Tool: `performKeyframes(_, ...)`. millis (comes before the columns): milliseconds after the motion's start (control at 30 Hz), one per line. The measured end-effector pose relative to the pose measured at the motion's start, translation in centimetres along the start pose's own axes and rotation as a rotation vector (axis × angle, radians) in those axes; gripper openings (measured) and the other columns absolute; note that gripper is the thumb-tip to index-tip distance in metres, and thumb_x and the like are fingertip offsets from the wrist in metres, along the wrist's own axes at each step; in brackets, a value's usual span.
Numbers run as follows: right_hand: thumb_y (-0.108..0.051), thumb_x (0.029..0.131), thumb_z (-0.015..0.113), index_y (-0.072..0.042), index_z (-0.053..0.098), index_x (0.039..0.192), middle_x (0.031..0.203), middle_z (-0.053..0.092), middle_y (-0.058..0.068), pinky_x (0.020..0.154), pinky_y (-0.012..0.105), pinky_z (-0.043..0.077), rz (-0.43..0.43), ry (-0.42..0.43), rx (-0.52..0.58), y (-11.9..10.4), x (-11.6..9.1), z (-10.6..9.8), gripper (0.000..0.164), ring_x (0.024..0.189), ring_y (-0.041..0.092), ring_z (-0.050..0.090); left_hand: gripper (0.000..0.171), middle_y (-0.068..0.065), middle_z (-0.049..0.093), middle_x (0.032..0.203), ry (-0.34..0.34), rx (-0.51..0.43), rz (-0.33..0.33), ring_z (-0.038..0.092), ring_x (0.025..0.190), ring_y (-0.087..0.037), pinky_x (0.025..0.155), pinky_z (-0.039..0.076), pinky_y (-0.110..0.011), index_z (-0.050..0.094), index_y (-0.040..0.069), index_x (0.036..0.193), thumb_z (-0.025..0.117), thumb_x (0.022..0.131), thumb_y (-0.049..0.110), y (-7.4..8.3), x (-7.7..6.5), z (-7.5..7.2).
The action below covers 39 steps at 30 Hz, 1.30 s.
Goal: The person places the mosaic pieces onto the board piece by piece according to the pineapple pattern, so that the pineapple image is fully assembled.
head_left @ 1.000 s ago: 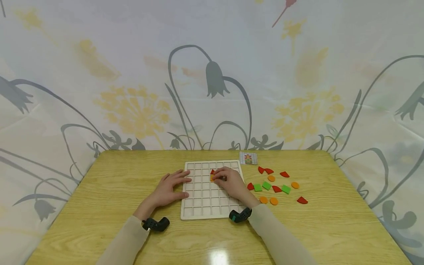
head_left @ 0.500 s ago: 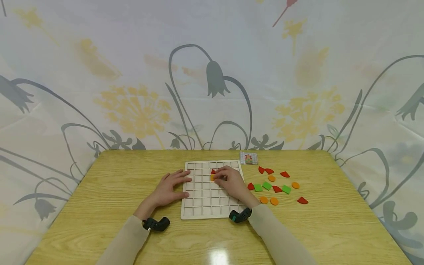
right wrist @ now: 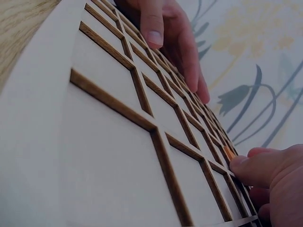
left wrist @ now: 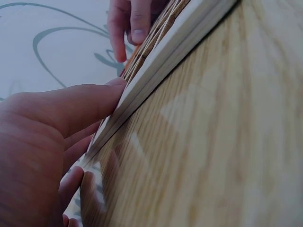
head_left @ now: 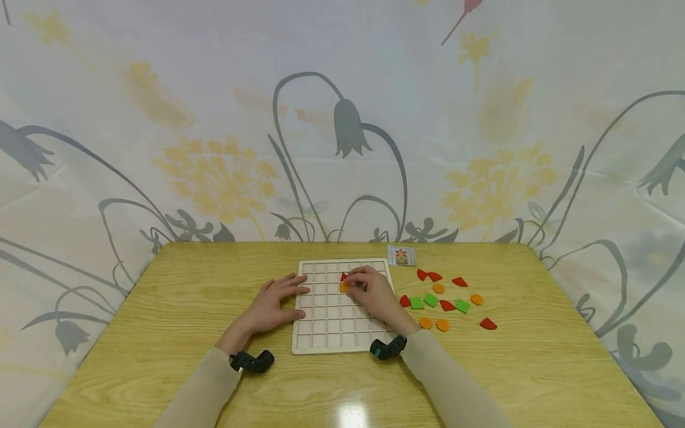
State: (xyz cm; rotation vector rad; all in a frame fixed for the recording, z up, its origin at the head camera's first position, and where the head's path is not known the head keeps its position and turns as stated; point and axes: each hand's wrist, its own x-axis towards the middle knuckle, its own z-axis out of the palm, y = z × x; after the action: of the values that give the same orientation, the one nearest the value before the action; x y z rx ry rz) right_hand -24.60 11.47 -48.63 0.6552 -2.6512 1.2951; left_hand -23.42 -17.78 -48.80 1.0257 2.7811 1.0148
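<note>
A pale wooden board (head_left: 333, 326) divided into square cells lies flat on the table. In its upper middle, an orange square tile (head_left: 343, 288) sits at a cell just below a red tile (head_left: 343, 276), which the fingers partly cover. My right hand (head_left: 371, 292) reaches over the board's right side, thumb and index finger pinching the orange tile at its edges. The right wrist view shows the thumb (right wrist: 241, 163) right at the orange tile (right wrist: 229, 152). My left hand (head_left: 273, 304) rests along the board's left edge, fingers spread and extended, holding no tile.
Right of the board lie several loose tiles: red quarter-circles (head_left: 459, 282), green squares (head_left: 431, 300) and orange discs (head_left: 442, 325). A small pattern card (head_left: 409, 257) lies beyond the board's far right corner. Behind the table (head_left: 176, 333) hangs a flower-printed backdrop (head_left: 342, 196).
My right index finger lifts slightly and the thumb shifts a little, so more of the orange tile shows. The left hand and the board stay where they were.
</note>
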Motion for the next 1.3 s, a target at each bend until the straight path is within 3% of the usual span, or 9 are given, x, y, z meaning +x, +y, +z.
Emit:
performKeyframes(300, -0.008, 0.088, 0.076, -0.010, 0.077, 0.101, 0.115, 0.066, 0.003, 0.077, 0.031, 0.051, -0.009, 0.002, 0.005, 0.1, 0.0, -0.1, 0.013, 0.096, 0.018, 0.062, 0.053, -0.011, 0.042, 0.154, 0.001, 0.000, 0.006, 0.027, 0.146, -0.036, 0.112, 0.012, -0.067, 0.062, 0.008, 0.136, 0.075, 0.090, 0.028, 0.0, 0.0, 0.0)
performKeyframes(567, -0.006, 0.092, 0.072, -0.009, 0.075, 0.109, 0.113, 0.067, 0.004, 0.081, 0.033, 0.054, 0.051, 0.043, 0.172, 1.0, 0.0, -1.6, 0.018, 0.092, 0.018, 0.065, 0.052, -0.011, 0.042, 0.154, 0.009, -0.003, 0.006, 0.027, 0.146, -0.036, 0.112, 0.011, -0.067, 0.062, 0.008, 0.136, 0.073, 0.091, 0.030, 0.0, -0.1, -0.2)
performKeyframes(833, -0.004, 0.093, 0.069, -0.003, 0.074, 0.111, 0.108, 0.068, 0.012, 0.076, 0.034, 0.053, 0.118, 0.140, 0.079, 3.1, -1.3, -6.6, 0.019, 0.091, 0.026, 0.063, 0.052, -0.010, 0.043, 0.154, 0.005, 0.007, -0.001, 0.028, 0.146, -0.036, 0.112, 0.012, -0.066, 0.062, 0.009, 0.136, 0.073, 0.091, 0.031, -0.1, -0.1, 0.0)
performKeyframes(1167, -0.009, 0.096, 0.066, -0.001, 0.073, 0.114, 0.113, 0.066, 0.020, 0.070, 0.030, 0.055, 0.235, 0.219, -0.083, 7.9, -5.4, -13.4, 0.021, 0.095, 0.034, 0.066, 0.053, -0.010, 0.043, 0.154, 0.001, 0.003, -0.012, 0.027, 0.146, -0.036, 0.112, 0.012, -0.065, 0.062, 0.008, 0.136, 0.074, 0.090, 0.031, 0.1, 0.0, 0.0)
performKeyframes(1300, -0.015, 0.099, 0.063, 0.000, 0.071, 0.117, 0.118, 0.064, 0.023, 0.078, 0.038, 0.053, 0.290, 0.224, -0.124, 9.0, -6.7, -15.6, 0.025, 0.101, 0.037, 0.063, 0.052, -0.010, 0.043, 0.154, 0.006, 0.007, -0.005, 0.028, 0.146, -0.036, 0.112, 0.012, -0.066, 0.062, 0.008, 0.136, 0.074, 0.090, 0.031, 0.1, 0.0, 0.1)
